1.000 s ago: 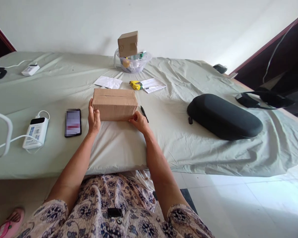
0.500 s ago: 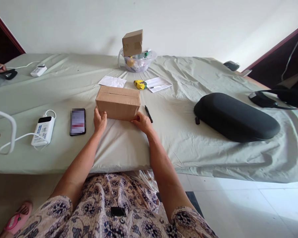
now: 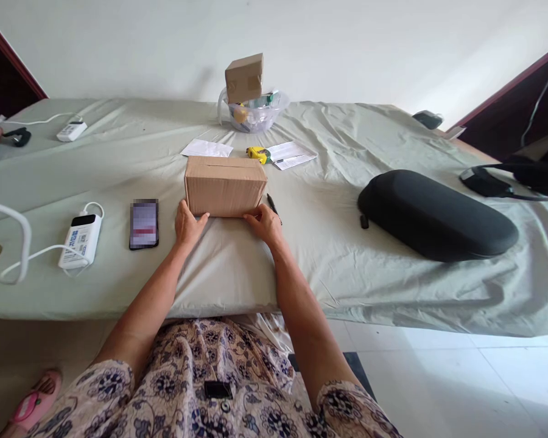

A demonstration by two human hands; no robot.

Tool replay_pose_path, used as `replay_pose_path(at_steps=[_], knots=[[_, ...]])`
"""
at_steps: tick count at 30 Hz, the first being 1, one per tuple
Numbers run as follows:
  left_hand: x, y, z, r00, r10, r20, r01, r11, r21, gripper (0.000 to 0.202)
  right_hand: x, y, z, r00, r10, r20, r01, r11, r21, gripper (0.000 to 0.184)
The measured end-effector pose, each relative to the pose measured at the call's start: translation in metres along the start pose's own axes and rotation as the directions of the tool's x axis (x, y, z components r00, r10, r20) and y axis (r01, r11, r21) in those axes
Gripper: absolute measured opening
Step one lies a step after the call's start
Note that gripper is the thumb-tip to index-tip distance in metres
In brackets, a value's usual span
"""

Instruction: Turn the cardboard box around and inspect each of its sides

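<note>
A closed brown cardboard box (image 3: pixel 224 185) lies on the pale green sheet (image 3: pixel 119 164) in front of me. My left hand (image 3: pixel 188 224) touches its near left bottom corner with fingers spread and laid against it. At the near right corner my right hand (image 3: pixel 265 223) presses its fingers against the box's lower edge. Just behind my right hand, a black pen (image 3: pixel 272 205) lies by the box's right end.
A phone (image 3: pixel 144 223) and a white power bank (image 3: pixel 81 240) with cable lie to the left. A long black case (image 3: pixel 436 205) sits to the right. Behind the box are papers (image 3: pixel 207 148), a yellow tape measure (image 3: pixel 257 154) and a clear bowl (image 3: pixel 251 114) topped by a small box (image 3: pixel 243 77).
The box has slid slightly right, its far end turning square to me. Both hands followed along its near edge; the left hand moved from the side to the near corner.
</note>
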State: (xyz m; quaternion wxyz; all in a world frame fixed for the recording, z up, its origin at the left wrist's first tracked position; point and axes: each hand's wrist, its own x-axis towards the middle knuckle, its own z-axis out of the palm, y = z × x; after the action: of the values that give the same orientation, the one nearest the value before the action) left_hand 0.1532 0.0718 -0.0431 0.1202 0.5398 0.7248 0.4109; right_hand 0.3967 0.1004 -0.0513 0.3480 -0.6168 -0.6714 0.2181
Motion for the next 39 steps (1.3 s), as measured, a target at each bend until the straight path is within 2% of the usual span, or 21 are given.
replay_pose_path(at_steps=[3,6,9,14,16,20,24,26,30,36,39], knots=[[-0.003,0.003,0.001,1.000,0.023,0.002,-0.023,0.998,-0.060,0.084,-0.002,-0.004,-0.001,0.999,0.033,0.000,-0.033,0.998,0.047,0.034],[-0.005,0.003,0.003,0.999,0.052,-0.014,-0.053,0.994,-0.096,0.090,-0.001,-0.004,0.000,0.999,0.045,0.003,-0.045,0.995,0.088,0.038],[-0.006,0.003,0.003,0.999,0.052,-0.014,-0.054,0.993,-0.105,0.092,0.001,-0.002,0.002,0.999,0.021,-0.036,-0.017,0.994,0.107,0.037],[-0.007,0.006,0.002,1.000,-0.015,0.021,0.016,0.997,-0.078,0.086,-0.001,0.002,0.008,0.997,-0.016,-0.069,0.022,0.996,0.085,0.037],[-0.009,0.007,0.004,1.000,-0.017,0.012,0.018,0.998,-0.067,0.083,-0.004,0.001,0.013,0.993,-0.006,-0.120,0.013,0.998,0.058,0.045],[-0.015,0.011,0.008,1.000,0.013,-0.015,-0.014,0.998,-0.065,0.076,-0.011,-0.007,0.025,0.964,0.035,-0.262,-0.050,0.998,-0.050,0.071],[-0.020,0.013,0.013,0.996,0.070,-0.051,-0.073,0.996,-0.049,0.079,-0.012,-0.012,0.029,0.951,0.070,-0.300,-0.102,0.990,-0.093,0.087],[-0.021,0.012,0.014,0.995,0.088,-0.056,-0.090,0.995,-0.040,0.082,-0.011,-0.011,0.027,0.949,0.090,-0.303,-0.115,0.991,-0.065,0.084],[-0.016,0.005,0.015,0.995,0.084,-0.060,-0.088,0.993,-0.075,0.083,-0.006,-0.005,0.020,0.964,0.105,-0.246,-0.097,0.994,0.042,0.064],[-0.007,-0.012,0.019,0.995,0.072,-0.068,-0.082,0.985,-0.151,0.075,0.000,0.004,0.012,0.979,0.021,-0.203,0.009,0.989,0.147,0.028],[-0.004,-0.017,0.022,0.997,0.061,-0.056,-0.070,0.982,-0.176,0.072,0.001,0.005,0.010,0.983,0.016,-0.183,0.011,0.990,0.143,0.019]])
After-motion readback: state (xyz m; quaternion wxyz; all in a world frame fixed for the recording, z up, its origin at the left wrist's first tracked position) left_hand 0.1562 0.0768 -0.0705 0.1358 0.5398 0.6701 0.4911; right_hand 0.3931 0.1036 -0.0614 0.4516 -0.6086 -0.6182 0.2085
